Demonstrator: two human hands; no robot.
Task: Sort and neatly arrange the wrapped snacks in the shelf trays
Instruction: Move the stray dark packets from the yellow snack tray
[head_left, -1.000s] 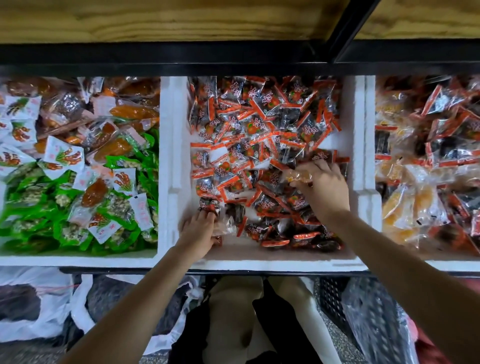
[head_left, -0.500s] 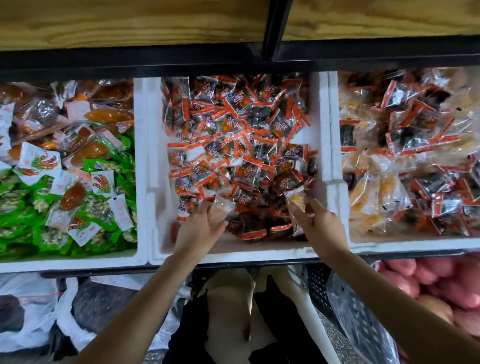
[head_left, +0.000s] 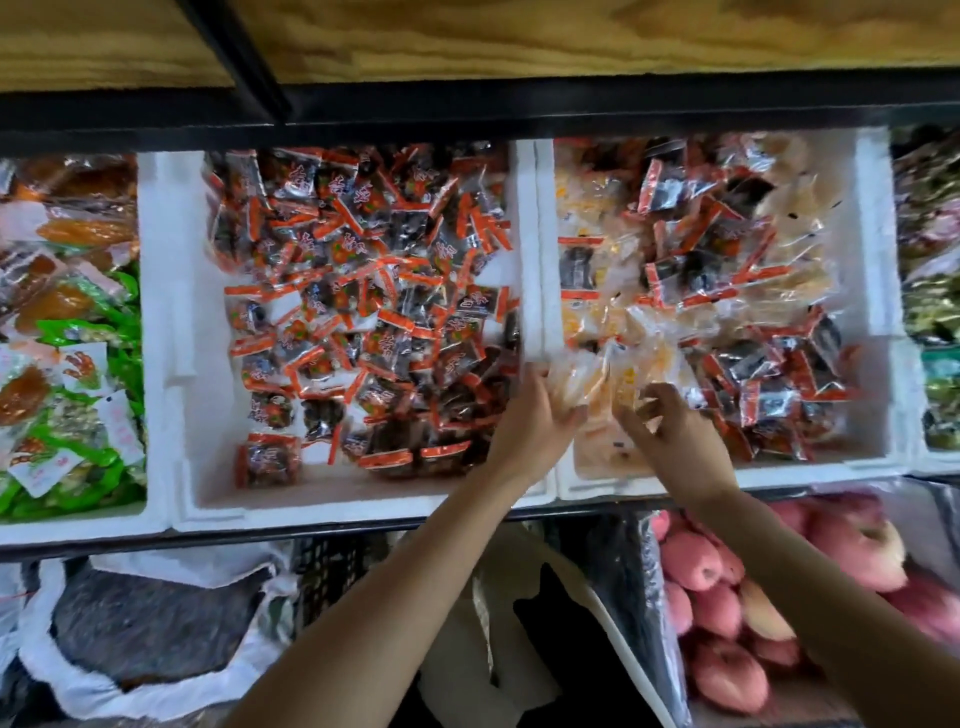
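The middle tray (head_left: 171, 364) holds orange-and-black snacks (head_left: 363, 291); the right tray (head_left: 878, 291) mixes them with pale yellow snacks (head_left: 584, 322). At its near left corner the left hand (head_left: 530, 421) grips a pale yellow packet (head_left: 576, 376), probably to join its kind there. The right hand (head_left: 675, 436) has curled fingers; whether it holds anything I cannot tell.

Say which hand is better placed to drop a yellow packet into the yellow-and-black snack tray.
Right, probably: right hand hovers inside the yellow-and-black snack tray; left hand, gripping a yellow packet, is over the dividing wall.
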